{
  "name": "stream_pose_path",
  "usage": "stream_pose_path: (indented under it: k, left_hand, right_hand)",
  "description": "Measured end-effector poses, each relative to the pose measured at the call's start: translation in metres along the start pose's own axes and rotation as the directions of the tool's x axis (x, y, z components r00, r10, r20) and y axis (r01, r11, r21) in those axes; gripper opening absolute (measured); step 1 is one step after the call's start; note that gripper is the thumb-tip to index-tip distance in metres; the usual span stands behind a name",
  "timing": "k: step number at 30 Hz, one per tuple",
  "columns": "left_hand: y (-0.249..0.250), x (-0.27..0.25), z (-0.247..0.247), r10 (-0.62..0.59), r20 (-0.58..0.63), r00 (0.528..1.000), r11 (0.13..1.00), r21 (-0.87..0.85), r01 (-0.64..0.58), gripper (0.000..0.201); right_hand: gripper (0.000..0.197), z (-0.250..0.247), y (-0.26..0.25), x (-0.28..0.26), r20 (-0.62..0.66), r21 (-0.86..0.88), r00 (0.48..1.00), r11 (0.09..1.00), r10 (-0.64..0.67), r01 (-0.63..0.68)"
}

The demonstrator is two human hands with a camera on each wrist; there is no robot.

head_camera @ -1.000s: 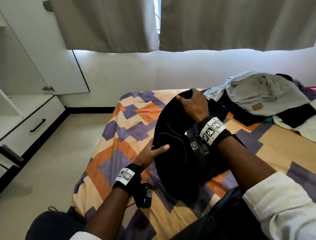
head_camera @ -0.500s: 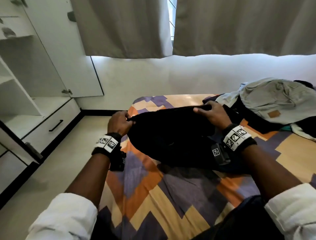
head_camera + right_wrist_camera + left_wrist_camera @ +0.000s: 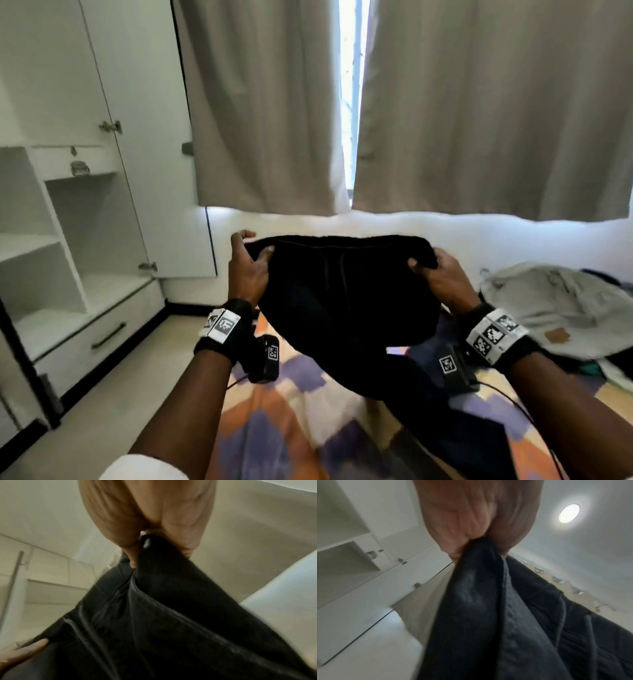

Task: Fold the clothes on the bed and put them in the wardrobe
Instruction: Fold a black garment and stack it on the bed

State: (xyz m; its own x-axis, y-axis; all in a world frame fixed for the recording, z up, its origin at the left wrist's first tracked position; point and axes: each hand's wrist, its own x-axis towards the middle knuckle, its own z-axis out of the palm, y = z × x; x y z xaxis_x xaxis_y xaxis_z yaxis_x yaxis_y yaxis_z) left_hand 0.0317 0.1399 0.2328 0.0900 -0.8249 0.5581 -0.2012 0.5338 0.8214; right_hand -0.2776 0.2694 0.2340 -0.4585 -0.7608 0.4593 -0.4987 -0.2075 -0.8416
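Note:
A black garment (image 3: 346, 294) hangs spread between both hands above the patterned bed (image 3: 291, 411). My left hand (image 3: 248, 260) pinches its top left corner, and my right hand (image 3: 435, 270) pinches the top right corner. Its lower part trails down onto the bed. In the left wrist view the fingers clamp the dark cloth (image 3: 479, 601). The right wrist view shows the same grip on the black cloth (image 3: 163, 608). The open white wardrobe (image 3: 58, 246) stands at the left, with bare shelves.
A heap of other clothes, a grey garment (image 3: 555, 305) on top, lies on the bed at the right. Beige curtains (image 3: 462, 102) hang over the far wall. A wardrobe drawer (image 3: 102, 337) and bare floor (image 3: 113, 411) lie between wardrobe and bed.
Both hands have lifted the black garment off the bed and stretched it out between them. The left hand took hold of its left corner. The head view tilted upward.

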Motion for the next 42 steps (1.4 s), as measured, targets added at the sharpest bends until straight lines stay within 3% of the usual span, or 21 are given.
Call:
stream_pose_path:
  k: [4, 6, 8, 10, 12, 14, 16, 20, 23, 24, 27, 29, 34, 39, 42]
  left_hand:
    - [0.092, 0.057, -0.009, 0.211, -0.15, 0.966, 0.97, -0.086, -0.226, 0.038]
    - [0.137, 0.079, -0.018, 0.32, -0.251, 0.913, 0.935, -0.069, -0.347, 0.037]
    - [0.177, 0.092, -0.027, 0.389, -0.33, 0.86, 0.889, -0.111, -0.445, 0.038]
    - [0.2, 0.096, -0.032, 0.413, -0.333, 0.848, 0.869, -0.135, -0.476, 0.04]
    - [0.198, 0.095, -0.032, 0.4, -0.214, 0.891, 0.907, -0.047, -0.418, 0.038]
    - [0.177, 0.087, -0.027, 0.368, -0.105, 0.924, 0.929, 0.088, -0.36, 0.036]
    - [0.152, 0.075, -0.021, 0.345, -0.092, 0.934, 0.934, 0.129, -0.333, 0.037]
    - [0.11, 0.05, 0.001, 0.257, -0.025, 0.966, 0.962, 0.107, -0.253, 0.036]
    - [0.095, 0.03, 0.017, 0.194, 0.065, 0.979, 0.971, 0.13, -0.201, 0.035]
    - [0.093, 0.022, 0.021, 0.179, 0.105, 0.978, 0.971, 0.14, -0.193, 0.034]
    - [0.09, -0.012, 0.035, 0.14, 0.27, 0.953, 0.969, 0.162, -0.188, 0.032]
    - [0.092, -0.036, 0.043, 0.131, 0.354, 0.926, 0.968, 0.154, -0.196, 0.033]
    - [0.111, -0.093, 0.064, 0.194, 0.457, 0.868, 0.971, 0.037, -0.237, 0.026]
    - [0.148, -0.144, 0.112, 0.274, 0.544, 0.793, 0.962, -0.145, -0.233, 0.026]
    - [0.185, -0.164, 0.142, 0.338, 0.529, 0.778, 0.936, -0.271, -0.223, 0.026]
  right_hand:
    - [0.016, -0.042, -0.107, 0.037, -0.202, -0.023, 0.945, 0.966, -0.257, 0.258]
    - [0.018, -0.068, -0.161, 0.046, -0.305, -0.085, 0.869, 0.92, -0.389, 0.382]
    - [0.018, -0.09, -0.203, 0.051, -0.356, -0.042, 0.802, 0.865, -0.48, 0.499]
    - [0.022, -0.102, -0.216, 0.06, -0.41, 0.02, 0.76, 0.828, -0.505, 0.561]
    - [0.011, -0.106, -0.2, 0.075, -0.341, 0.016, 0.828, 0.877, -0.446, 0.479]
    - [0.02, -0.104, -0.165, 0.082, -0.139, -0.16, 0.933, 0.937, -0.332, 0.31]
    - [0.021, -0.101, -0.127, 0.084, -0.058, -0.24, 0.975, 0.951, -0.214, 0.195]
    - [0.028, -0.087, -0.077, 0.071, -0.127, -0.335, 0.979, 0.936, -0.16, 0.11]
    - [0.036, -0.085, -0.047, 0.06, -0.171, -0.635, 0.979, 0.772, -0.113, -0.022]
    - [0.036, -0.085, -0.038, 0.058, -0.187, -0.662, 0.981, 0.745, -0.055, -0.084]
    - [0.033, -0.086, -0.008, 0.052, -0.191, -0.504, 0.969, 0.831, 0.158, -0.235]
    - [0.031, -0.083, 0.012, 0.051, -0.192, -0.35, 0.96, 0.899, 0.205, -0.263]
    - [0.012, -0.108, 0.04, 0.066, -0.296, -0.183, 0.948, 0.967, 0.115, -0.174]
    - [0.02, -0.188, -0.004, 0.08, -0.446, -0.133, 0.891, 0.978, 0.085, -0.159]
    - [0.041, -0.272, -0.016, 0.138, -0.493, -0.197, 0.87, 0.976, -0.014, -0.097]
